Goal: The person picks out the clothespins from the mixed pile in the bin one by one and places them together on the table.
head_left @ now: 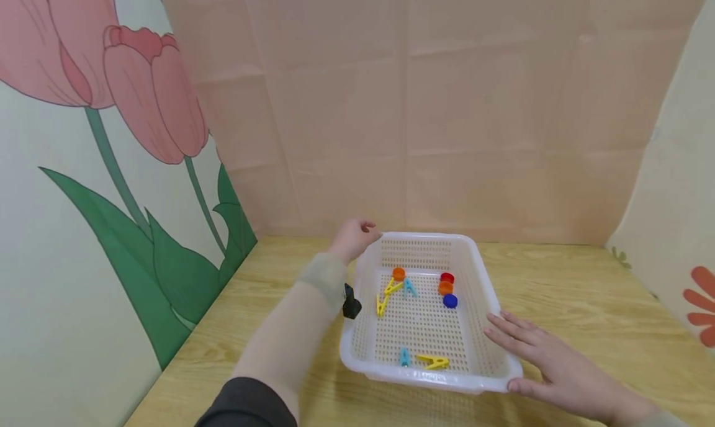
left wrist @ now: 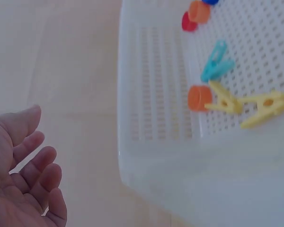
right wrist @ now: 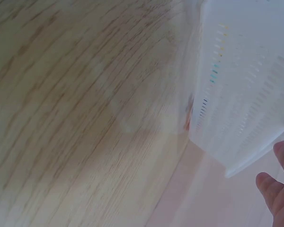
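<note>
A white perforated plastic basket (head_left: 424,377) stands on the wooden table. Inside lie several round bottle caps: one orange cap (head_left: 399,274) at the far left, then a red cap (head_left: 447,278), another orange cap (head_left: 445,288) and a blue cap (head_left: 450,301) in a row. Yellow clothespins (head_left: 382,305) and light-blue clothespins (head_left: 404,357) lie on its floor. My left hand (head_left: 353,239) is by the far left corner; in the left wrist view its fingers (left wrist: 49,175) curl loosely, holding nothing, apart from the rim. My right hand (head_left: 550,359) touches the right rim with extended fingers.
A black clip-like piece (head_left: 350,306) shows at my left wrist, over the basket's left rim. Wood-grain table (head_left: 570,290) surrounds the basket. Behind stands a wall covered in creased pinkish paper (head_left: 346,116); a tulip-painted panel (head_left: 156,98) rises on the left.
</note>
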Demonstrator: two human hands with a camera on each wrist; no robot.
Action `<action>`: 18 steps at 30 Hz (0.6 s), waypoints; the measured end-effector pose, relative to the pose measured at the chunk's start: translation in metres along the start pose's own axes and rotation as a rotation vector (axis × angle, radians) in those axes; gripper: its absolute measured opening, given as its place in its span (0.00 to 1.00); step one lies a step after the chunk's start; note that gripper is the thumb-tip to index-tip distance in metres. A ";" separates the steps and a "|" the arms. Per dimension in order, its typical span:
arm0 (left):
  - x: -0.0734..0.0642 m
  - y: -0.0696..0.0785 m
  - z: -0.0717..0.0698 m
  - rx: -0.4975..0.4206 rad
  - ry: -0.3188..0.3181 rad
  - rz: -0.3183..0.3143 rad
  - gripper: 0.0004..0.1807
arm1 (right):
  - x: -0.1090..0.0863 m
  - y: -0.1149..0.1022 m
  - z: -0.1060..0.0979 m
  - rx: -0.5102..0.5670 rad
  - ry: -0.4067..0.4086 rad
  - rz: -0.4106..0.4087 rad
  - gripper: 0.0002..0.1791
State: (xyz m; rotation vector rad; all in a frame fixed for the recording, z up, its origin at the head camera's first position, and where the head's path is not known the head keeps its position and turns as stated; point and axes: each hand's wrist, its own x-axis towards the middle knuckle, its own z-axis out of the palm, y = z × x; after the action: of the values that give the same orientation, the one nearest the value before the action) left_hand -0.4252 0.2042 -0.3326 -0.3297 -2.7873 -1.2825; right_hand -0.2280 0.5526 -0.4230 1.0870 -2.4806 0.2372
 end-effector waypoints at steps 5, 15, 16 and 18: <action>0.000 0.013 0.021 0.006 -0.018 -0.003 0.21 | 0.000 0.001 0.000 -0.001 0.005 -0.011 0.45; -0.001 0.024 0.049 0.022 -0.048 0.028 0.20 | -0.001 0.002 0.003 0.010 0.018 -0.014 0.46; 0.000 0.025 0.052 0.023 -0.056 0.025 0.20 | -0.001 0.002 0.003 0.011 0.020 -0.013 0.46; 0.001 0.024 0.059 0.031 -0.067 0.016 0.21 | -0.002 0.003 0.003 0.010 0.017 -0.015 0.46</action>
State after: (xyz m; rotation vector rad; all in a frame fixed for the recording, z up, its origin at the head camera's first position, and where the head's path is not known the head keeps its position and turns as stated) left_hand -0.4191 0.2642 -0.3528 -0.4001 -2.8503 -1.2456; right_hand -0.2301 0.5548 -0.4264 1.1026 -2.4580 0.2538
